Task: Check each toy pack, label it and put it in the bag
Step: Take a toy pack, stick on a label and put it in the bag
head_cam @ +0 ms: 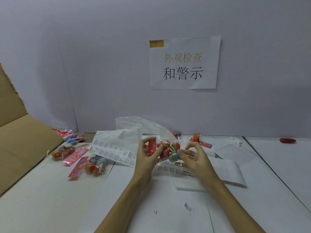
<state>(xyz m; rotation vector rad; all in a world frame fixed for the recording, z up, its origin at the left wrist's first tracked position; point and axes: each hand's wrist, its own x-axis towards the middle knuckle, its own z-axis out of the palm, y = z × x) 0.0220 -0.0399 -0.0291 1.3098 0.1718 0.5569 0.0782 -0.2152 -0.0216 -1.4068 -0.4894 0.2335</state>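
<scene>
A clear toy pack (168, 149) of small coloured balls with a red header card is held up above the table, between both hands. My left hand (147, 154) pinches the red header card end. My right hand (193, 154) pinches the pack's other end near a blue-green ball. Three more toy packs (94, 164) (64, 152) (74, 137) lie at the left. A sheet of small printed labels (114, 151) lies behind my left hand. A crumpled clear plastic bag (134, 126) stands at the back by the wall.
An open cardboard box flap (21, 137) covers the left side. Another pack (199, 140) and a loose toy (176, 134) lie by the wall. White paper sheets (225, 174) lie at the right, a red object (287, 140) at far right. A printed sign (184, 63) hangs on the wall.
</scene>
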